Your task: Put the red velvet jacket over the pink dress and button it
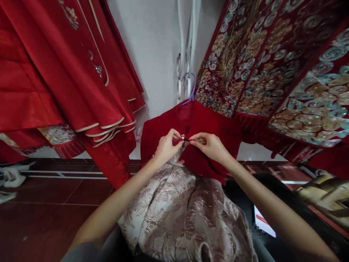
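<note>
A red jacket (pixel 218 127) hangs on a purple hanger (pixel 194 87) in front of me, over a pale brocade dress (pixel 180 207) with a shiny floral pattern. My left hand (pixel 168 146) is closed in a pinch on the jacket's front edge, beside a small jewelled button (pixel 183 137). Close to it on the right, my right hand (pixel 209 145) pinches the opposite front edge, thumb and fingers together. A small dark gap shows between the two edges. The fingertips hide just what part of the fastening each hand grips.
Red garments with cream piping (pixel 109 120) hang at left. Sequinned, embroidered red garments (pixel 253 69) hang at right. A white metal rack (pixel 180 43) stands behind the hanger. A phone (pixel 264 221) lies on a black surface at lower right, and white shoes (pixel 13 176) sit at far left.
</note>
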{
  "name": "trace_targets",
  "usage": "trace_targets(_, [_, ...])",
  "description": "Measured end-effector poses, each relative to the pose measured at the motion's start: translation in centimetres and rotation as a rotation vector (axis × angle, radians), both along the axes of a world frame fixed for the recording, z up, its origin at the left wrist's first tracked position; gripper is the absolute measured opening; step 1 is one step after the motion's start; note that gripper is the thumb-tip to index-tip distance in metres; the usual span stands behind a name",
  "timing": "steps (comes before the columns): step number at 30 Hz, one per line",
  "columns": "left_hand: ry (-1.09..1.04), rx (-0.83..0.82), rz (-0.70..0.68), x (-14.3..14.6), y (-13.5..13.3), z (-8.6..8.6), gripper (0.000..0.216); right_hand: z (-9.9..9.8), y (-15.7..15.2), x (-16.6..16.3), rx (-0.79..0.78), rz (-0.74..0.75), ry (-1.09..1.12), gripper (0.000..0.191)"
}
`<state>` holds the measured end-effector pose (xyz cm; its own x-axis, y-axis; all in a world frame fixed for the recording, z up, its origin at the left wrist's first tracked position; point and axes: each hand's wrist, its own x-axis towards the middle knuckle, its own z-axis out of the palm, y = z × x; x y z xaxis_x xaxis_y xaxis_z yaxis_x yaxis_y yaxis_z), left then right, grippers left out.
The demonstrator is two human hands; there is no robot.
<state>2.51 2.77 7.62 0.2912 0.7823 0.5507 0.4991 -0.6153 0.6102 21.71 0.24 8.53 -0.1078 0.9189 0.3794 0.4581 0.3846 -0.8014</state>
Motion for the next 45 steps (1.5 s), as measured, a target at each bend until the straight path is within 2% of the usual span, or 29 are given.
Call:
trace_targets(7, [0.154, 0.064, -0.051, 0.5, 0.2, 0.8, 0.015, 0.8, -0.4, -1.4, 0.115, -0.015, 0.035, 0.015])
trace_targets(14, [0.135, 0.044, -0.058, 0.1, -0.3, 1.4, 0.014, 0.2, -1.0, -1.7, 0.256, -0.057, 0.003, 0.017])
trace_targets(20, [0.065, 0.012, -0.082, 0.2, -0.3, 1.4, 0.011, -0.2, -0.9, -1.5, 0.258, -0.036, 0.029, 0.019])
trace_targets(29, [0.071, 0.011, -0.081, 0.8, -0.5, 1.3, 0.011, -0.4, -0.6, -1.0, 0.247, -0.028, 0.065, 0.019])
trace_targets(36, [0.231, 0.106, -0.012, 1.3, -0.7, 1.7, 0.014, -0.9, 0.1, -1.2, 0.233, -0.05, 0.105, 0.025])
trace_targets(40, [0.286, 0.141, -0.022, 1.6, -0.7, 1.9, 0.014, -1.4, 0.4, -0.9, 0.229, -0.014, 0.142, 0.029])
trace_targets(45, [0.341, 0.156, -0.046, 1.8, -0.4, 1.8, 0.014, -1.4, 0.5, -0.5, 0.267, 0.033, 0.076, 0.028])
